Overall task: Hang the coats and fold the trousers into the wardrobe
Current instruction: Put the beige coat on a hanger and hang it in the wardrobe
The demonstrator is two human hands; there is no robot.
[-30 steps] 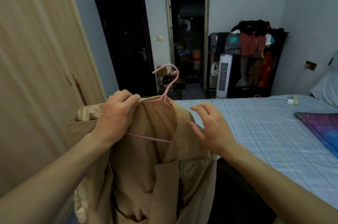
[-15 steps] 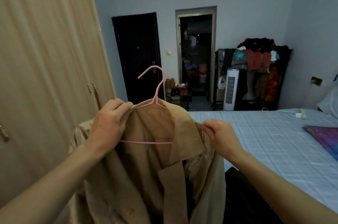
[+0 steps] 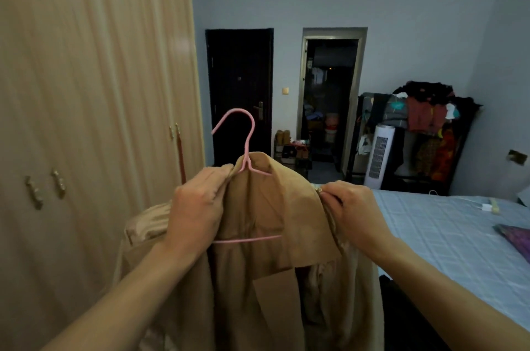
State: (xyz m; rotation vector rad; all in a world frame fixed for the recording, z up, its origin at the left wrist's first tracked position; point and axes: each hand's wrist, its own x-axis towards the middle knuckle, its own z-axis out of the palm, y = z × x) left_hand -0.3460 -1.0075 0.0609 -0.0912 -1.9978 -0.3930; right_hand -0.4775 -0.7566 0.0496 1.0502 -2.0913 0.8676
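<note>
Grips the tan coat (image 3: 272,221), held up on its pink hanger (image 3: 248,132), left hand (image 3: 198,215) clenching one shoulder, right hand (image 3: 352,213) pinching the other, hook upright between, closed wardrobe (image 3: 100,121) nearer the left hand.

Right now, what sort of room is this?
Most likely a home bedroom: a bed on the right, a tall closed wardrobe on the left, a laden clothes rack at the far wall.

A: Dim, bluish light all over; the doorway (image 3: 329,109) at one o'clock is almost black inside.
B: A soft sheen sits on the wardrobe (image 3: 183,43) at ten o'clock. Straight lines bow toward the edges, and six o'clock looks slightly smeared.
</note>
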